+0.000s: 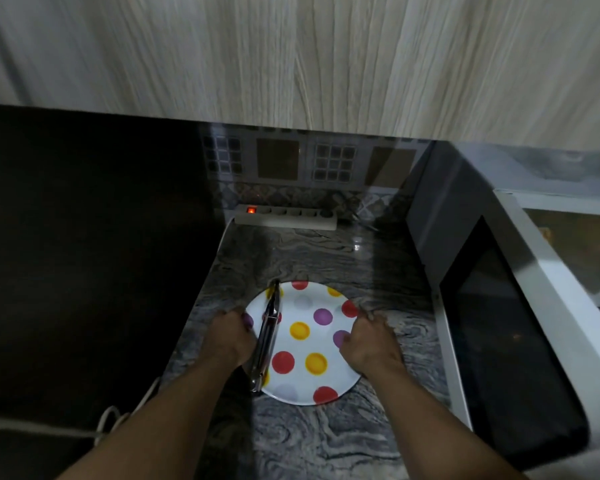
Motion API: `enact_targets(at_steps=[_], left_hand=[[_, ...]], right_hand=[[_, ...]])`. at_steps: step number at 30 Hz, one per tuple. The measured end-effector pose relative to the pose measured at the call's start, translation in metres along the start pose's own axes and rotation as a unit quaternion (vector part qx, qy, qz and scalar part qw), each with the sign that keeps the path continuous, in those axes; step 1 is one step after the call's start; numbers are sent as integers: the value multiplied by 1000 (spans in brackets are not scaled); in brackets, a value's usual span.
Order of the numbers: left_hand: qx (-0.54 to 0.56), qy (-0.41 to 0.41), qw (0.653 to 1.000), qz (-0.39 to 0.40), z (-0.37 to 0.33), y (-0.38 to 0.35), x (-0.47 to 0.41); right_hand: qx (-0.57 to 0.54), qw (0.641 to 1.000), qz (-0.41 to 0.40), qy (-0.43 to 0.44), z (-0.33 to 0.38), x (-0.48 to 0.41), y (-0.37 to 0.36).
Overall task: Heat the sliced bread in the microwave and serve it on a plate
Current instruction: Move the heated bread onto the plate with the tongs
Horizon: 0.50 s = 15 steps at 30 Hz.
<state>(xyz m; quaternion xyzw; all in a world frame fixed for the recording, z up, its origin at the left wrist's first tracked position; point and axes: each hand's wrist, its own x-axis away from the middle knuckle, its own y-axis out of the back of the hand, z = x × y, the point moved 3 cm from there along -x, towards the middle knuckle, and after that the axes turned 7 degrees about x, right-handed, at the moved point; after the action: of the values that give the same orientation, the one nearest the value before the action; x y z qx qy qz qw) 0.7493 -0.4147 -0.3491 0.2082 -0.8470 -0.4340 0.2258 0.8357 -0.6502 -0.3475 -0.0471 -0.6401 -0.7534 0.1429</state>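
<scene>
Polka-dot plate (321, 342) flat on the marble desk (326, 438), 6 o'clock of centre. Left grip (234, 336) curled over the plate rim at 9 o'clock, right grip (369, 341) curled over it at 3 o'clock. Metal tongs (267, 336) lie on the plate's 9 o'clock side, running 12 to 6. Microwave (499, 323) at the plate's 3 o'clock. Power strip (286, 218) at 12 o'clock, red switch lit.

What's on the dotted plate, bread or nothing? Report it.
No bread. The plate carries only metal tongs lying along its left side; the rest of its spotted surface shows bare.
</scene>
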Motion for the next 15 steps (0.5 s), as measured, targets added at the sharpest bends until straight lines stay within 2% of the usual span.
enact_targets(at_steps=[8, 15], left_hand=[[194, 68, 978, 32, 25, -15, -33], [284, 61, 956, 50, 12, 12, -11]], right_hand=[[-190, 981, 32, -21, -5, -5, -3], [-285, 958, 35, -3, -9, 1, 7]])
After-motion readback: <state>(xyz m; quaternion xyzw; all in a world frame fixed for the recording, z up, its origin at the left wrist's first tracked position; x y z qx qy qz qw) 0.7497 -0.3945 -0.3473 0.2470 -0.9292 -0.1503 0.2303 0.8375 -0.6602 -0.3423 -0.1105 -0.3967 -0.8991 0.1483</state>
